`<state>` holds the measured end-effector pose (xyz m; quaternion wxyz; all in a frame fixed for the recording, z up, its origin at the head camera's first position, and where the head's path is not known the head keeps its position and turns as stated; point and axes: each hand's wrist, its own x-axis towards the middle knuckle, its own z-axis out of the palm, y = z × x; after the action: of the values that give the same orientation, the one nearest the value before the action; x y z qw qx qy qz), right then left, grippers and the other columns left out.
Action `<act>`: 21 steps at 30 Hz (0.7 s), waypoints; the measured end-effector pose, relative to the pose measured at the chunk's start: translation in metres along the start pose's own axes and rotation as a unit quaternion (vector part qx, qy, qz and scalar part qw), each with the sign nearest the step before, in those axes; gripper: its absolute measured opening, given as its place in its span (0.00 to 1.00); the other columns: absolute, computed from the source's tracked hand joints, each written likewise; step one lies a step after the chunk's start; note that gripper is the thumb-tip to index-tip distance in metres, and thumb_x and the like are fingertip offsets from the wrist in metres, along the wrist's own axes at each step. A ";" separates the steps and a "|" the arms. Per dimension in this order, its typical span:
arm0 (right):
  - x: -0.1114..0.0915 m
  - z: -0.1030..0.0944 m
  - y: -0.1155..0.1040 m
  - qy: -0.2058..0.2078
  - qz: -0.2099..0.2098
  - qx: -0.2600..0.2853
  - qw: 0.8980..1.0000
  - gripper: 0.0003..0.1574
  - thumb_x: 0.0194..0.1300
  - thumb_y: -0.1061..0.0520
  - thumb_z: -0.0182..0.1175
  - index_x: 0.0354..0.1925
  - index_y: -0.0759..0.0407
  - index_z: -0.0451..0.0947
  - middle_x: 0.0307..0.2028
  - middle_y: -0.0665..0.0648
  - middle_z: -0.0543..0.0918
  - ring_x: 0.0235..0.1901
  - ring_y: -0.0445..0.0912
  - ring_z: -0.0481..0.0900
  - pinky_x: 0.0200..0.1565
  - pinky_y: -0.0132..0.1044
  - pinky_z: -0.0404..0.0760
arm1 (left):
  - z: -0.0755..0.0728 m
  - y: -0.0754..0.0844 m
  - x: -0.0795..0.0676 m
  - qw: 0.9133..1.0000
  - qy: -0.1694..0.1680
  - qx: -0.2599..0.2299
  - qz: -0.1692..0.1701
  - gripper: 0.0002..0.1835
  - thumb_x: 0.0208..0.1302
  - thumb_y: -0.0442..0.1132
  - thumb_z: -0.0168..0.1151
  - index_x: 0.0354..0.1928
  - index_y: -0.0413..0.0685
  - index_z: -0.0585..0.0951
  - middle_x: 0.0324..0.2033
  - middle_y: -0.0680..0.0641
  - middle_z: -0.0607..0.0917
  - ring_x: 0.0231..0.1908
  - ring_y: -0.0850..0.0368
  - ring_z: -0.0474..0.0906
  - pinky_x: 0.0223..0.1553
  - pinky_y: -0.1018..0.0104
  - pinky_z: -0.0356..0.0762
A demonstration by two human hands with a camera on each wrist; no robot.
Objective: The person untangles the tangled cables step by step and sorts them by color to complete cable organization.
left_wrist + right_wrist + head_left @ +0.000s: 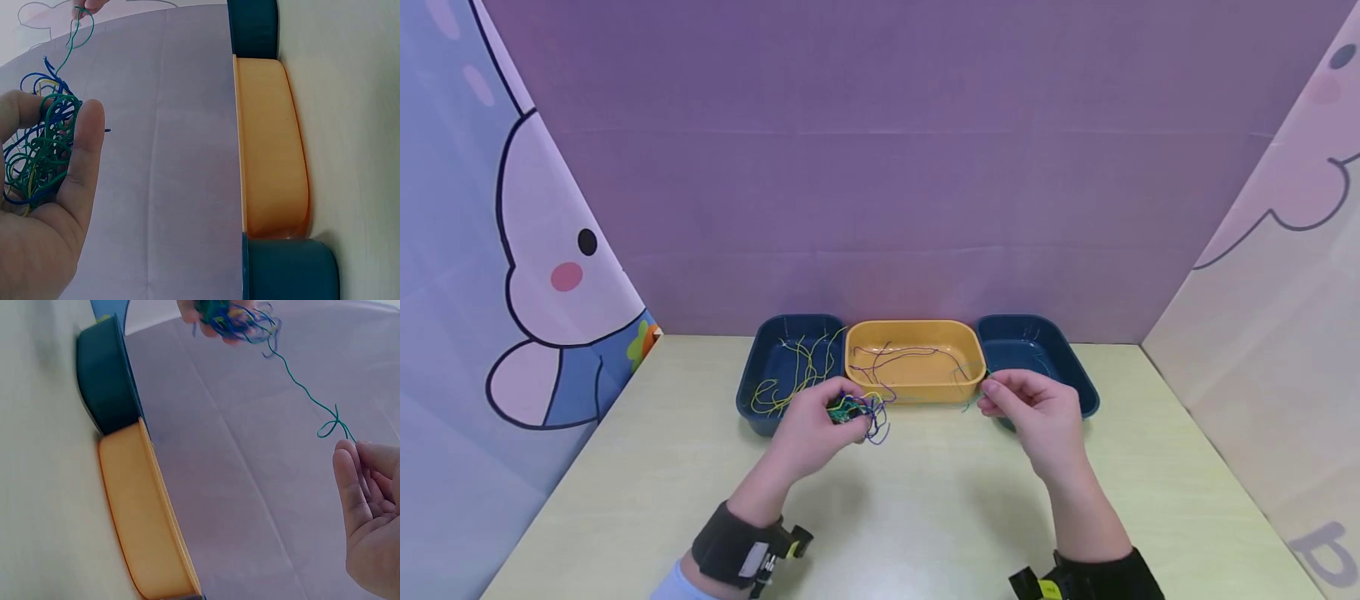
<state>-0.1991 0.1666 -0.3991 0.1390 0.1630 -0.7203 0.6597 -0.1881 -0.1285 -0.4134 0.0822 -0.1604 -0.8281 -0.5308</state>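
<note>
A loose tangle of thin green, blue and yellow wires sits in my left hand, its fingers and thumb curled round it. My right hand pinches the end of one green wire between thumb and fingertips. That wire stretches across from the tangle and has a small loop close to the right fingertips. Both hands are raised in front of the bins, the left one by the left bin and the right one overlapping the right bin in the head view.
Three bins stand side by side against the purple backdrop. Several yellow wires lie in the left dark blue bin, and blue-purple wires in the middle yellow bin. The right dark blue bin is partly hidden. All rest on a pale table.
</note>
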 end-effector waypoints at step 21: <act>0.013 -0.046 0.019 0.101 0.019 0.091 0.991 0.19 0.59 0.63 0.67 0.42 0.79 0.76 0.32 0.65 0.81 0.27 0.52 0.82 0.34 0.40 0.83 | -0.018 0.001 0.002 0.998 0.023 -0.040 -0.037 0.10 0.57 0.36 0.69 0.40 0.51 0.79 0.39 0.47 0.82 0.28 0.56 0.82 0.30 0.61 0.84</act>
<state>-0.2196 0.2127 -0.4073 0.1830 0.0942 -0.6427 0.7379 -0.1900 -0.1438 -0.4041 0.0749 -0.1207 -0.8098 -0.5693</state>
